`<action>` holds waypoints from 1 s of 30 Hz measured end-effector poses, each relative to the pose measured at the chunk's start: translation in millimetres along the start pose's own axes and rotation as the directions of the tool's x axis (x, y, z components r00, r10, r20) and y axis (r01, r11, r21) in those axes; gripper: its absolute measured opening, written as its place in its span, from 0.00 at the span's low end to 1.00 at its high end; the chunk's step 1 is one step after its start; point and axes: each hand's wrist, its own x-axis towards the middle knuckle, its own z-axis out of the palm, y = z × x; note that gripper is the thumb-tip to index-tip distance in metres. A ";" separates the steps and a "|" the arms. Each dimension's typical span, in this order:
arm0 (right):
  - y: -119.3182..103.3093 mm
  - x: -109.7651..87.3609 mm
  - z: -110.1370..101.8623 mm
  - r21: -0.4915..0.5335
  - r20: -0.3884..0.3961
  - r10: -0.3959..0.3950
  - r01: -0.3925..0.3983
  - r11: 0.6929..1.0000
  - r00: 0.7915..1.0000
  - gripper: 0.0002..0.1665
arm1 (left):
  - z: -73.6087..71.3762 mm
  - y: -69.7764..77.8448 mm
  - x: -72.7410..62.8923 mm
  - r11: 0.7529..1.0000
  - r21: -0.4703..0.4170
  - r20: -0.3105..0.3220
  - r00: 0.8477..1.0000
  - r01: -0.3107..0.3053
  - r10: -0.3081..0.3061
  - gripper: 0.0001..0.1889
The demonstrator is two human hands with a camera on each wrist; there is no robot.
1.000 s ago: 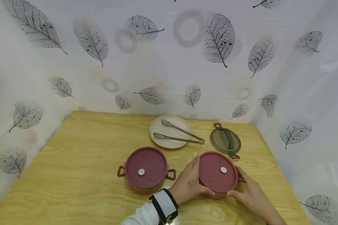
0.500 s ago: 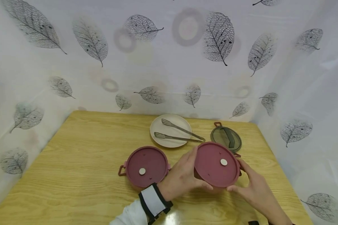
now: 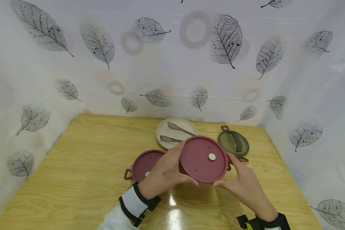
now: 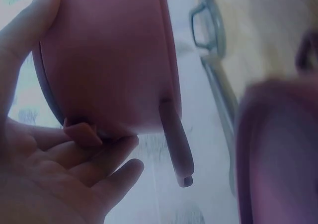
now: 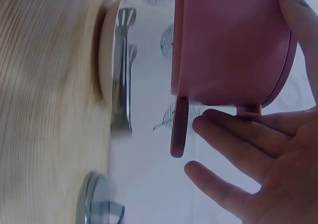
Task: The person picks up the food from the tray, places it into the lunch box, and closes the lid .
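Observation:
Both hands hold a round dark-pink pot (image 3: 202, 163) with a flat lid and a white knob, one hand on each side. My left hand (image 3: 166, 172) grips its left side, thumb at the front. On the opposite side my right hand (image 3: 245, 180) grips it near the side handle. The wrist views show the pot wall (image 4: 109, 60) lifted above the table, with fingers under the lid's tab and a side handle (image 5: 180, 127) sticking out. A matching second pot (image 3: 143, 163) stands on the table to the left, partly hidden behind my left hand and wrist.
A cream plate (image 3: 162, 129) at the back bears metal tongs (image 3: 179, 127), partly covered by the held pot. A glass lid with a dark handle (image 3: 228, 143) lies on a pan with brown-red handles at the back right. The wooden table (image 3: 83, 179) meets a leaf-patterned curtain.
Both hands have raised the pot off the table and carried it left, so it now overlaps the plate and tongs. My left hand now covers more of the second pot.

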 end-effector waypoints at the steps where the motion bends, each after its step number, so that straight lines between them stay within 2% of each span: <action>1: -3.1 2.7 3.2 0.001 -0.001 -0.009 0.009 1.000 1.000 0.59 | -3.8 -2.5 -1.5 1.000 -0.011 -0.008 1.000 -0.008 0.008 0.67; 4: -11.8 10.1 12.3 0.002 -0.010 -0.045 0.045 0.999 0.999 0.59 | -13.9 -10.3 -7.4 1.000 -0.030 -0.016 1.000 -0.005 0.005 0.65; 10: -29.4 21.2 29.2 0.042 -0.006 -0.086 0.086 0.995 0.996 0.57 | -31.8 -23.8 -19.9 0.997 -0.073 -0.015 0.999 0.038 -0.039 0.64; 14: -41.4 25.2 40.6 0.071 0.023 -0.079 0.077 0.994 0.997 0.58 | -41.9 -32.8 -27.8 0.991 -0.118 -0.006 0.997 0.071 -0.072 0.63; 21: -59.5 30.5 61.6 0.120 0.065 -0.041 0.033 0.992 0.997 0.59 | -56.5 -50.0 -42.9 0.962 -0.232 0.038 0.989 0.147 -0.142 0.61; 25: -68.4 32.3 73.4 0.154 0.104 0.000 -0.016 0.988 0.995 0.57 | -64.0 -59.8 -51.7 0.948 -0.254 0.054 0.982 0.189 -0.181 0.61; 30: -77.5 33.9 83.6 0.159 0.103 -0.025 0.008 0.987 0.994 0.56 | -75.0 -72.6 -62.8 0.946 -0.218 0.070 0.971 0.240 -0.231 0.62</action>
